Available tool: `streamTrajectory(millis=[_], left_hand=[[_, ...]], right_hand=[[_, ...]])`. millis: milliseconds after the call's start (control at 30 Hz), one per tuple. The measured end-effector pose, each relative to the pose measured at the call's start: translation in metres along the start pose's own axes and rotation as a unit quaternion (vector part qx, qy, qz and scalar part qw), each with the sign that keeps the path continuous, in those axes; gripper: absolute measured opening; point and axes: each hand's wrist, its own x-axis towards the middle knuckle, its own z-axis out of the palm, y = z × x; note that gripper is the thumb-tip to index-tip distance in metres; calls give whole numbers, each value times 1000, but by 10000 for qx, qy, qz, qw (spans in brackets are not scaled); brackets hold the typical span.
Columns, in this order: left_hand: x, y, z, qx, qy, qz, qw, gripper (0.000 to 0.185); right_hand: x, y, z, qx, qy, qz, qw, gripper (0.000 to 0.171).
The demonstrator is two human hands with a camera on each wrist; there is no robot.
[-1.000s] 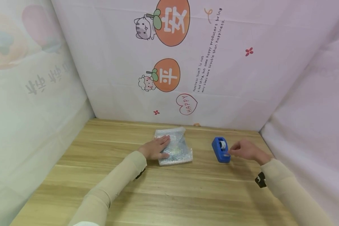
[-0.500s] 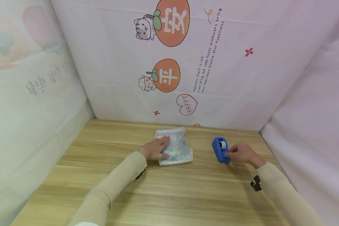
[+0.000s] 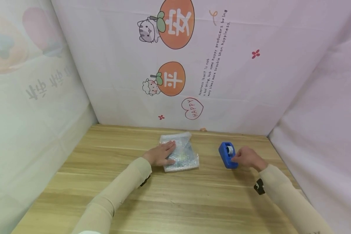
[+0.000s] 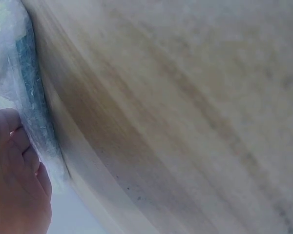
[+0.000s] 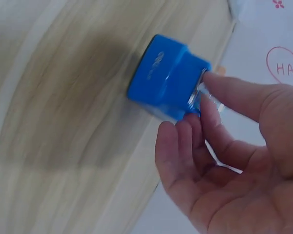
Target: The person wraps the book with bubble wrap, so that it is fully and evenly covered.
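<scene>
A flat package in clear bubble wrap (image 3: 183, 154) lies on the table toward the back, something bluish-green showing through. My left hand (image 3: 161, 154) rests on its left part with fingers extended; the left wrist view shows the fingers against the wrap (image 4: 36, 92). To the right stands a blue tape dispenser (image 3: 227, 157) with a roll of tape (image 3: 229, 149) in it. My right hand (image 3: 248, 158) is at its front end. In the right wrist view, thumb and index finger pinch clear tape (image 5: 211, 99) at the cutter edge of the dispenser (image 5: 168, 75); the other fingers curl below.
The wooden table (image 3: 175, 201) meets a printed white cloth wall (image 3: 237, 107) at the back. Cloth walls also close off the left (image 3: 46, 123) and right (image 3: 324, 130) sides. A dark wrist device (image 3: 259, 187) sits under the right sleeve.
My right hand has shifted a little to the left, from beside the dispenser's front to over it. The left hand, package and dispenser stay in place.
</scene>
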Motion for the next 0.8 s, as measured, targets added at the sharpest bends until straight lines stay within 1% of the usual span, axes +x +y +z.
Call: streamTrajectory(millis=[100, 167, 233, 333, 433, 533, 633, 733, 800], left_hand=[[-1, 0, 1, -43, -2, -2, 10000, 84], [-1, 0, 2, -82, -42, -25, 10000, 84], [-1, 1, 3, -111, -41, -36, 9999, 84], [0, 3, 4, -150, -41, -43, 9999, 85], [0, 2, 5, -175, -13, -39, 9998, 85], [0, 1, 4, -145, -18, -76, 9999, 85], [0, 0, 4, -125, -22, -95, 9999, 85], [0, -1, 3, -111, -29, -76, 9999, 85], [0, -2, 2, -144, 11, -47, 9999, 85]], right_hand=[[-1, -9, -1, 89, -216, 187, 9996, 51], [-4, -15, -1, 296, -458, 468, 9974, 52], [-5, -18, -2, 503, -660, 781, 9935, 48], [-6, -15, -2, 987, -827, 1165, 9848, 34], [-4, -8, -2, 1471, -910, 1302, 9763, 23], [-2, -2, -4, 1954, -1096, 1207, 9671, 23], [0, 5, -7, 2484, -1292, 1214, 9523, 23], [2, 10, -9, 3053, -1395, 1378, 9318, 21], [2, 13, -10, 3340, -1408, 1513, 9196, 23]])
